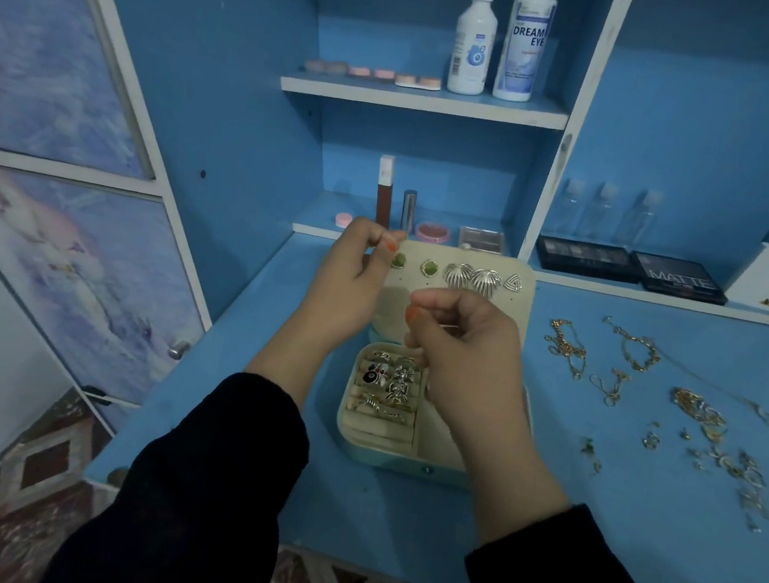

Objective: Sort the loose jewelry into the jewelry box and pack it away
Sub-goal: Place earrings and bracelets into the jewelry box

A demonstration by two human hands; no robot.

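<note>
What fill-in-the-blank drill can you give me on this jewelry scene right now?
1. The jewelry box lies ___ on the table.
2. The chains lie loose on the table to the ___ of the box.
3. The earrings are pinned in the box's ___.
Missing words: open; right; lid.

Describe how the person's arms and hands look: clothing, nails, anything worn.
Both arms are in long, loose black sleeves, the left sleeve and the right sleeve, which end above the wrists. The left hand and right hand are bare, with fingernails painted orange. No ring, watch or bracelet shows on either.
</note>
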